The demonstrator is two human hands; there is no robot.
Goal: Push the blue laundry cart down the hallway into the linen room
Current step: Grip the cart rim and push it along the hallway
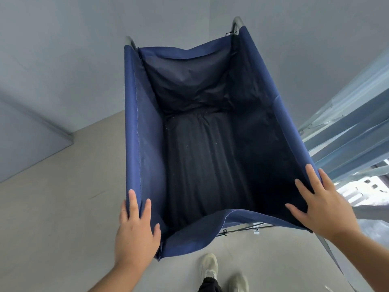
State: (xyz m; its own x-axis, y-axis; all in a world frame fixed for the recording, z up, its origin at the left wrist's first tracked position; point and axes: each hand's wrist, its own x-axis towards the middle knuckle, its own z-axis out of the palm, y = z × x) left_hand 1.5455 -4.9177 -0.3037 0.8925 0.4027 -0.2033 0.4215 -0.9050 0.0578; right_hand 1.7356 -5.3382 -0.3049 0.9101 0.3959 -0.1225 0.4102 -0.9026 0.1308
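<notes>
The blue laundry cart (145,127) fills the middle of the head view, a dark blue fabric bag hung on a grey metal frame, with nothing inside it. My left hand (135,230) rests on the near left corner of the rim, fingers laid over the fabric. On the near right corner sits my right hand (322,204), fingers spread flat on the rim. Neither hand clearly wraps the frame.
A grey wall (63,49) stands ahead and to the left, close to the cart's far end. A glass railing (347,123) runs along the right side. The floor (63,207) is pale grey. My shoes (210,268) show below the cart.
</notes>
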